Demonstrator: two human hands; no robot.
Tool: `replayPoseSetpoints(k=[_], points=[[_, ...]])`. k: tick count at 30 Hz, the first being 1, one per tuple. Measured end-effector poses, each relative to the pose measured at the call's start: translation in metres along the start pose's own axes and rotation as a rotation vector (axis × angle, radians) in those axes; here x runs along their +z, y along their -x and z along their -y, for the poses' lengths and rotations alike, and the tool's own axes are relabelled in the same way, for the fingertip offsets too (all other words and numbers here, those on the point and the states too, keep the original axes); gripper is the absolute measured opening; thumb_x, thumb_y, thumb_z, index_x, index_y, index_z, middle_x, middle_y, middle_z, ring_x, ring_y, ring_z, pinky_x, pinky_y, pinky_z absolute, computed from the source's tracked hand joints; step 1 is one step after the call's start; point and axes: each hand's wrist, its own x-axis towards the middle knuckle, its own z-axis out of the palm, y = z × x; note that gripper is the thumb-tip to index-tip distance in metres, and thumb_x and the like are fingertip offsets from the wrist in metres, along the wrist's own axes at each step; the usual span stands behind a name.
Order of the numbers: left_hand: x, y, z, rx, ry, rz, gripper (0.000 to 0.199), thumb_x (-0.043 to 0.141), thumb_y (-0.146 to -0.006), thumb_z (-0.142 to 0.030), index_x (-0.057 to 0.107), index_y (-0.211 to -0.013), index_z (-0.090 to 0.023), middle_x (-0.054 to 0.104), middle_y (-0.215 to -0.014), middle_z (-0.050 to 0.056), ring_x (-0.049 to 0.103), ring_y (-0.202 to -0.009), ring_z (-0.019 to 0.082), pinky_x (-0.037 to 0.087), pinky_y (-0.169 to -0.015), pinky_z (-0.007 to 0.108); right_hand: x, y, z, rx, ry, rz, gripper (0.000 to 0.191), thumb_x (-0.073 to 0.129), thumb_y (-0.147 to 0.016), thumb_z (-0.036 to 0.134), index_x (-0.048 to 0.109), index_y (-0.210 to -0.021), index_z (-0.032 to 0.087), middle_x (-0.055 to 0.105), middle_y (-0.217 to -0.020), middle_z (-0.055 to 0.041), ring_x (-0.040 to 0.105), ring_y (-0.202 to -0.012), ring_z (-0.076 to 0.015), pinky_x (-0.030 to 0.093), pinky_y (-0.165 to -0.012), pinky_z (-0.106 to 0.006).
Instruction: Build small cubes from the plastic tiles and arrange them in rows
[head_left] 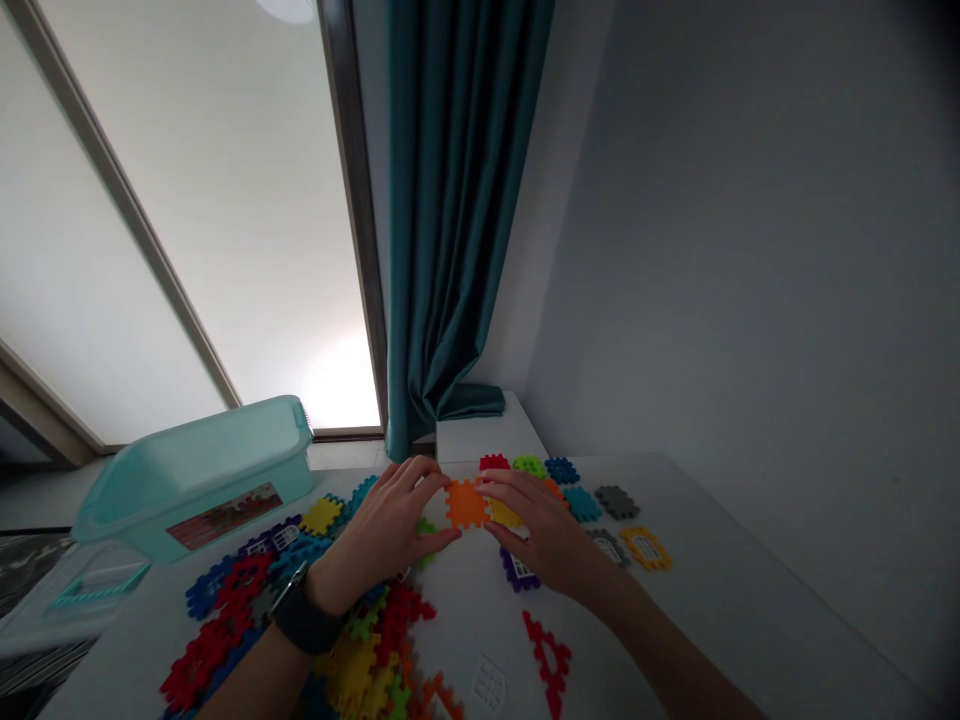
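No words, letters or numbers to read anywhere. On the long side of the pale green see-through plastic box (196, 480), one flat red, brown and white paper label (225, 516), but too small and too blurry to read. On the dark purple plastic puzzle piece with bumpy edges (519, 572), a small white window shape, not a letter. Pressed into the white plastic puzzle piece on the table (489, 685), more window lines, and no letters.
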Motion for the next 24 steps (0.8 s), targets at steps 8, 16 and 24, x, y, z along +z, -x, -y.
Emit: replayPoseSetpoints(k=[8, 16, 24], points=[[0.0020, 0.0013, 0.0039, -0.013, 0.067, -0.033, 0.044, 0.075, -0.085, -0.032, 0.056, -0.125, -0.025, 0.059, -0.122, 0.009, 0.060, -0.107, 0.028, 0.049, -0.096, 0.042, -0.0037, -0.0022, 0.0067, -0.072, 0.053, -0.040, 0.026, 0.053, -0.098, 0.019, 0.060, -0.122, 0.025, 0.068, -0.122, -0.0091, 0.064, -0.116, -0.0246, 0.054, -0.102, -0.048], [0.0034, 0.0011, 0.0049, -0.041, 0.219, -0.040, 0.043, 0.071, -0.086, -0.029, 0.055, -0.125, -0.026, 0.058, -0.122, 0.009, 0.059, -0.110, 0.027, 0.049, -0.097, 0.040, -0.0034, -0.0011, 0.0084, -0.165, 0.140, -0.127, 0.021, 0.056, -0.097, 0.016, 0.064, -0.114, 0.025, 0.069, -0.120, -0.0098, 0.066, -0.113, -0.0245, 0.054, -0.099, -0.046], [0.0037, -0.0011, -0.0018, -0.076, 0.305, -0.040, 0.038, 0.071, -0.085, -0.027, 0.055, -0.119, -0.025, 0.058, -0.119, 0.008, 0.059, -0.108, 0.026, 0.049, -0.095, 0.039, -0.0036, -0.0016, 0.0045, -0.150, 0.138, -0.120, 0.018, 0.055, -0.098, 0.018, 0.061, -0.114, 0.024, 0.068, -0.122, -0.0103, 0.064, -0.116, -0.0252, 0.054, -0.100, -0.047]])
